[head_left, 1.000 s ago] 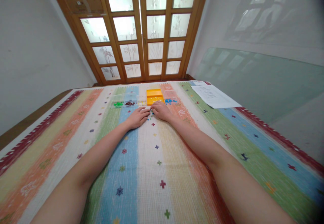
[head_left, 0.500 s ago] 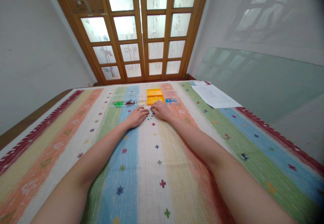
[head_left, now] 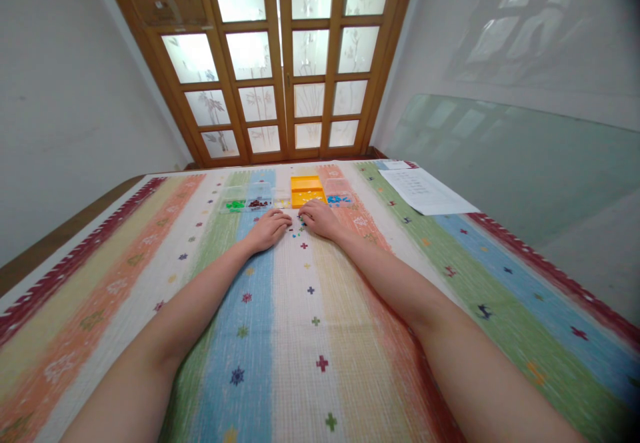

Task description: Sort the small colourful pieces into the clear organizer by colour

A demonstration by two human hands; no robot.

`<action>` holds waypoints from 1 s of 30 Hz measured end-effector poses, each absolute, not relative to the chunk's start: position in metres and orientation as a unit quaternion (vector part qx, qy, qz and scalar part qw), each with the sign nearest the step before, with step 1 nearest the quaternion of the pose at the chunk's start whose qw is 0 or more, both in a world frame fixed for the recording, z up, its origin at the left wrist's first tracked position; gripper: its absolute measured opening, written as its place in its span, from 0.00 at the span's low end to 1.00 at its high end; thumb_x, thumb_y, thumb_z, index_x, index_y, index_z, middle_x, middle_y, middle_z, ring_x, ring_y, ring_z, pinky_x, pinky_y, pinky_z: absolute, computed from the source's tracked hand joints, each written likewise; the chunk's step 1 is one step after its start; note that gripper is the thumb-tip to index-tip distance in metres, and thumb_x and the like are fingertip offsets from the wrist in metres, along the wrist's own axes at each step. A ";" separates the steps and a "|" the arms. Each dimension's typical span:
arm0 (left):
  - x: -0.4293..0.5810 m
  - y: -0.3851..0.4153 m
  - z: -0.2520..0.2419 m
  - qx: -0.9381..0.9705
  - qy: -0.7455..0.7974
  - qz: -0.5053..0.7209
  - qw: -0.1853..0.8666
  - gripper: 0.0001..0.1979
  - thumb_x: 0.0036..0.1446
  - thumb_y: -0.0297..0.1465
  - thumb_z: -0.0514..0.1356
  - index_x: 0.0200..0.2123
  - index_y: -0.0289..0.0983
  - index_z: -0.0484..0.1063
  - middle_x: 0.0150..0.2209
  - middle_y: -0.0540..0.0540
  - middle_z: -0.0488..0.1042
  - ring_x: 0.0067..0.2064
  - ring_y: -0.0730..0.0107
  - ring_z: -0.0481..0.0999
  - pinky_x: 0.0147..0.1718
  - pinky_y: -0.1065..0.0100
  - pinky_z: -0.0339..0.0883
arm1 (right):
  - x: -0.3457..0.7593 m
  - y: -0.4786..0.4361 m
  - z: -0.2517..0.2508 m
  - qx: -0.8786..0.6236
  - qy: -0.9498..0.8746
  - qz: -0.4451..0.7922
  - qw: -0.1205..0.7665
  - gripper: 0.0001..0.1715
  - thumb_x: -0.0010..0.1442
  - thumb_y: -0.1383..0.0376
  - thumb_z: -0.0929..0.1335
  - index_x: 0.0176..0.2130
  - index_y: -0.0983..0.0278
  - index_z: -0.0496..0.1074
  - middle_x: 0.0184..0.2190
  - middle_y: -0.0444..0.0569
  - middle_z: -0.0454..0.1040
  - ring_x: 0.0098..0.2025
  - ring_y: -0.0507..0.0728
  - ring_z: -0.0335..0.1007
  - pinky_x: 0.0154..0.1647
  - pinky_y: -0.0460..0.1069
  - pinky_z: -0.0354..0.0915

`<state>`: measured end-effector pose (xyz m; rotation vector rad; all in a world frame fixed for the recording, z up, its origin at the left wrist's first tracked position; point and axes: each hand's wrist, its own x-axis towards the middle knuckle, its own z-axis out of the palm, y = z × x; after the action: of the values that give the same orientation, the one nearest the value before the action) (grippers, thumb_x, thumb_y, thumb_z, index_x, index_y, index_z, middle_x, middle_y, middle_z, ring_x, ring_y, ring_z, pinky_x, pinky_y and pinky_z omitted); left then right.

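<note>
My left hand (head_left: 270, 230) rests on the striped tablecloth (head_left: 295, 309), its fingers stretched toward the middle and holding nothing that I can see. Facing it, my right hand (head_left: 319, 219) has its fingers bent down and drawn together at the front of the yellow case (head_left: 309, 185). Whatever may be between those fingertips is hidden. Several tiny coloured pieces (head_left: 295, 235), blue, green and dark, lie on the cloth between the hands. The yellow case stands with its lid up, and small pale pieces show inside it.
Left of the case, a clear box holds green pieces (head_left: 235, 205) and dark red pieces (head_left: 259, 203); yellowish pieces (head_left: 282, 203) lie beside them. Blue pieces (head_left: 339, 199) sit in a clear tray to the right. Printed paper (head_left: 425, 191) lies at the far right, near a glass panel (head_left: 500, 156).
My left hand has shifted slightly left, away from the small pieces, so a dark piece shows more plainly by its fingertips. My right hand has hardly moved.
</note>
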<state>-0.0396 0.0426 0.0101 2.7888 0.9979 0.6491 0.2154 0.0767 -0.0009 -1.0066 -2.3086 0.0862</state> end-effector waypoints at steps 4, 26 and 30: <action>-0.043 0.045 0.008 0.918 0.325 0.220 0.060 0.20 0.74 0.33 0.49 0.50 0.41 0.82 0.55 0.45 0.81 0.60 0.57 0.72 0.68 0.48 0.61 | 0.216 0.077 0.000 -0.382 -0.873 0.032 0.302 0.13 0.69 0.69 0.67 0.43 0.62 0.83 0.45 0.53 0.82 0.51 0.61 0.73 0.57 0.55 0.65; -0.052 0.043 0.019 0.919 0.339 0.198 0.043 0.19 0.74 0.36 0.52 0.52 0.44 0.83 0.54 0.46 0.82 0.55 0.56 0.74 0.61 0.49 0.64 | 0.216 0.076 0.000 -0.377 -0.875 0.033 0.302 0.13 0.70 0.69 0.67 0.43 0.62 0.83 0.44 0.54 0.82 0.50 0.61 0.72 0.56 0.55 0.65; -0.051 0.042 0.021 0.922 0.340 0.184 0.031 0.19 0.74 0.36 0.52 0.49 0.44 0.84 0.52 0.45 0.83 0.52 0.56 0.74 0.60 0.49 0.65 | 0.216 0.075 0.001 -0.376 -0.877 0.028 0.297 0.13 0.70 0.68 0.67 0.43 0.62 0.83 0.44 0.53 0.82 0.50 0.61 0.73 0.56 0.55 0.65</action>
<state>-0.0506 0.0425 0.0213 2.8397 1.0477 0.5681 0.2161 0.0754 0.0006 -1.0001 -2.3318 0.0738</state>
